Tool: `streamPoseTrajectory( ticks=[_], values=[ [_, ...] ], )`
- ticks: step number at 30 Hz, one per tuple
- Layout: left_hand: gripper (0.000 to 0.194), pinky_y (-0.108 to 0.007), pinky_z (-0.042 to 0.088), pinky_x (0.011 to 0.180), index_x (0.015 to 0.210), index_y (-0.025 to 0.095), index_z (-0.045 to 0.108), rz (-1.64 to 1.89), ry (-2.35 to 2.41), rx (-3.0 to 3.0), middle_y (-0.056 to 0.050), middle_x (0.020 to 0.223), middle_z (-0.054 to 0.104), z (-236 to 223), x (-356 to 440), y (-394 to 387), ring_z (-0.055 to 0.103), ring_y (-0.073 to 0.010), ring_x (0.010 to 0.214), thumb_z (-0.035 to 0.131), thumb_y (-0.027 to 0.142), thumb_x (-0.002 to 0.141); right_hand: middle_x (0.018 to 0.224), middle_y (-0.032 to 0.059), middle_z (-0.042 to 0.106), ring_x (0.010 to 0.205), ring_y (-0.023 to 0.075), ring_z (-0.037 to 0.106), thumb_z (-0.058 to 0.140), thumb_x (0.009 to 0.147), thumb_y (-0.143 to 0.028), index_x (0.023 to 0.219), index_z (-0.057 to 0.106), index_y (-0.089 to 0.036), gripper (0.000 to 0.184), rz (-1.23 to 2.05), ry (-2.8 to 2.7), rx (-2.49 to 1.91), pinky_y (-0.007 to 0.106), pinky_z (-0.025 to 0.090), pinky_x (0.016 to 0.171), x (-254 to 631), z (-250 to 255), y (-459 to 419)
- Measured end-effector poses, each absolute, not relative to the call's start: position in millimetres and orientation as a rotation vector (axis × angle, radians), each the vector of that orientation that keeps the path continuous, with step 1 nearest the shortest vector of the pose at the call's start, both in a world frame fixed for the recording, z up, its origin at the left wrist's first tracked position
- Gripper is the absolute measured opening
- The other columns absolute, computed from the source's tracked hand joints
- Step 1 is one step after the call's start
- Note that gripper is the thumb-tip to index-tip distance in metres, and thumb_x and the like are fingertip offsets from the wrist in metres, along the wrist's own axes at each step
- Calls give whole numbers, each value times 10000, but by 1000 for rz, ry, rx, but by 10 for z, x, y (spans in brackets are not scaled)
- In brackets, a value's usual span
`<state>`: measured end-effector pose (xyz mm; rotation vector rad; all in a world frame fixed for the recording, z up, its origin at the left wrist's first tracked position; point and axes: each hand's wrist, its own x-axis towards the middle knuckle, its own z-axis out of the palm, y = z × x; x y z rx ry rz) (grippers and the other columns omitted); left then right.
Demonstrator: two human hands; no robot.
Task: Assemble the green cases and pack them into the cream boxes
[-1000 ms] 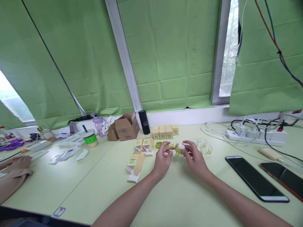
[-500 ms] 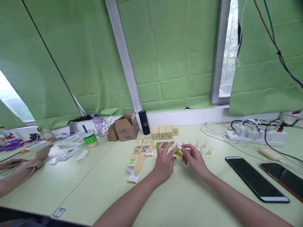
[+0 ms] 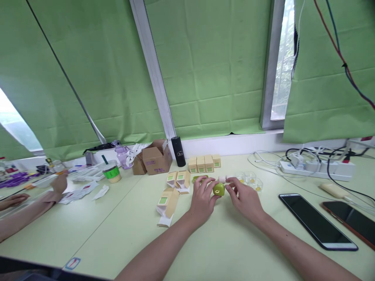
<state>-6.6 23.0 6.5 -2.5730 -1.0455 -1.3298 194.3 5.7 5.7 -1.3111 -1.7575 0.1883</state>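
Note:
My left hand [image 3: 204,197] is closed on a small rounded green case [image 3: 218,189] with a pale ring-like part on its front. My right hand [image 3: 243,195] sits just right of the case, thumb and forefinger pinched close to its edge; what is between them is too small to make out. Behind the case stands a small whitish object [image 3: 222,179]. Another green piece [image 3: 200,178] lies partly hidden behind my left fingers. Beyond my right hand are several clear plastic cups [image 3: 250,177] with yellow bits in them.
Opened small cartons [image 3: 167,203] lie left of my hands, with several upright cartons [image 3: 200,164] behind. A black cylinder [image 3: 178,151], a cardboard box [image 3: 158,158] and a drink cup [image 3: 111,171] stand farther back. Phones [image 3: 318,220] and a power strip [image 3: 316,171] lie right. Another person's hand [image 3: 59,182] works at far left.
The green case has turned so its ringed front faces me, and it sits slightly further left. My right fingers have drawn back to its right edge. The other person's hand has moved away from me.

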Motion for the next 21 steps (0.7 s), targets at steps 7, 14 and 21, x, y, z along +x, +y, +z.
streamPoseTrajectory(
  ticks=[7, 14, 21],
  values=[
    [473, -561, 456, 1085, 1331, 255, 606, -1484, -1234, -2551, -87, 1277, 671, -4, -70, 296, 456, -320, 1285, 759, 224, 885, 1054, 181, 680, 1022, 302, 592, 537, 986, -221, 988, 667, -162, 142, -486, -1974, -1978, 285, 356, 593, 2323, 244, 153],
    [464, -569, 444, 1096, 1299, 258, 638, -1520, -1347, -2545, -89, 1249, 679, -13, -74, 322, 455, -324, 1290, 782, 216, 860, 1049, 188, 682, 1043, 300, 600, 491, 889, -5, 1067, 666, -147, 288, -383, -2014, -2178, 267, 387, 629, 2451, 149, 241],
    [448, -567, 439, 1110, 1275, 244, 653, -1574, -1412, -2509, -91, 1230, 685, 1, -69, 322, 461, -316, 1293, 785, 214, 848, 1034, 151, 715, 1000, 279, 639, 475, 845, 58, 1067, 650, -159, 357, -366, -2127, -2070, 264, 349, 576, 2306, 194, 195]
  ],
)
